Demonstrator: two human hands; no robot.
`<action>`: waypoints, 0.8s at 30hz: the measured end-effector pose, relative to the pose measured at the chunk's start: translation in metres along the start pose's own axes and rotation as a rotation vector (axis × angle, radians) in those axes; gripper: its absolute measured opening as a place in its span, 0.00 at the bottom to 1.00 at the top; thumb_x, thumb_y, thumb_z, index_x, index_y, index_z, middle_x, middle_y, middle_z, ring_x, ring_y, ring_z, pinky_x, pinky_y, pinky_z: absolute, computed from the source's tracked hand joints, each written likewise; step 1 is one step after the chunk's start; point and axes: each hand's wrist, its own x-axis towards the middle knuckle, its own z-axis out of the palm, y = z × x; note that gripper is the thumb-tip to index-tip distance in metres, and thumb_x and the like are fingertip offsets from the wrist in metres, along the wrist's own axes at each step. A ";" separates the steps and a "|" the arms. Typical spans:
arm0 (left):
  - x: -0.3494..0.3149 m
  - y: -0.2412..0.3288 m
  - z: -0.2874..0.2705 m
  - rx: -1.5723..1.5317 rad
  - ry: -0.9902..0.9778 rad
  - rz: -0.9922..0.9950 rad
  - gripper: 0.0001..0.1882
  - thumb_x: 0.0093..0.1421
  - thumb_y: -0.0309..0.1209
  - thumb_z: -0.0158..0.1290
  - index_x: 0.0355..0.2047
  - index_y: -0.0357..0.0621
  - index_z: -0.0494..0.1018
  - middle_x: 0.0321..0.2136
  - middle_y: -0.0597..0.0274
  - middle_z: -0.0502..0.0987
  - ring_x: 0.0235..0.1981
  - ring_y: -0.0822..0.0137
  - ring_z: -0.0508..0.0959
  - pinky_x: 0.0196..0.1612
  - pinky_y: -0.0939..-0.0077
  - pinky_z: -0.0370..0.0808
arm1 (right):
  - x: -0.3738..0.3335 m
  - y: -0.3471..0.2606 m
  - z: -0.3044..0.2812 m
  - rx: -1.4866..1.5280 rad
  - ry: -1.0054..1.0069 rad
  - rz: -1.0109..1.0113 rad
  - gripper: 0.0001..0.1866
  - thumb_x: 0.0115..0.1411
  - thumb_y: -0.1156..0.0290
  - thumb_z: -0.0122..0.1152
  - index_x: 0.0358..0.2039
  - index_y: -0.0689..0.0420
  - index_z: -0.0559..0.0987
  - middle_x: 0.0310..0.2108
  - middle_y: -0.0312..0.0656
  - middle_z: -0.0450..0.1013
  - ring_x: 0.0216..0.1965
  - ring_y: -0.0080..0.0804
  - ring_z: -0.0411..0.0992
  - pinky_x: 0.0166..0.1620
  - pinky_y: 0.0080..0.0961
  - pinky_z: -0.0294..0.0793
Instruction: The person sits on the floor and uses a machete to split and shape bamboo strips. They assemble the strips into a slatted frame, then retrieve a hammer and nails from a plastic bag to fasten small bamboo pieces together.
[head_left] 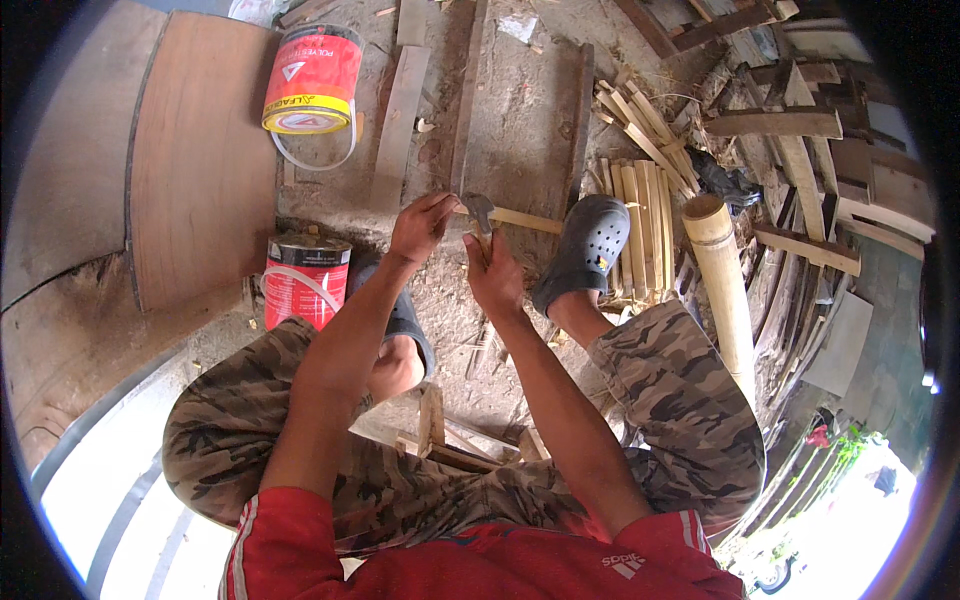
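My left hand [425, 228] is closed in a pinch at the left end of a thin, pale wooden strip [530, 220]. That strip runs right, to beside my grey clog [588, 250]. Gripped in my right hand [495, 275] is a hammer with a short wooden handle; its dark metal head [480, 208] overlaps the strip close to my left fingertips. Whether head and strip touch, I cannot tell. The fingertips of my left hand are partly hidden, so anything small between them does not show.
Two red paint cans, one far [312, 75] and one nearer [305, 285], stand on the left beside plywood [200, 160]. Wooden bars [405, 120] lie ahead. Right of my clog are a bundle of pale strips [640, 225], a bamboo pole [722, 290] and piled scrap lumber [800, 190].
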 end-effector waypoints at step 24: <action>-0.001 0.000 0.000 -0.018 0.037 0.014 0.11 0.57 0.24 0.56 0.42 0.43 0.76 0.42 0.55 0.79 0.43 0.53 0.79 0.45 0.64 0.78 | 0.014 -0.023 -0.011 -0.119 -0.181 0.118 0.27 0.64 0.48 0.54 0.44 0.63 0.70 0.27 0.66 0.73 0.32 0.66 0.74 0.29 0.55 0.71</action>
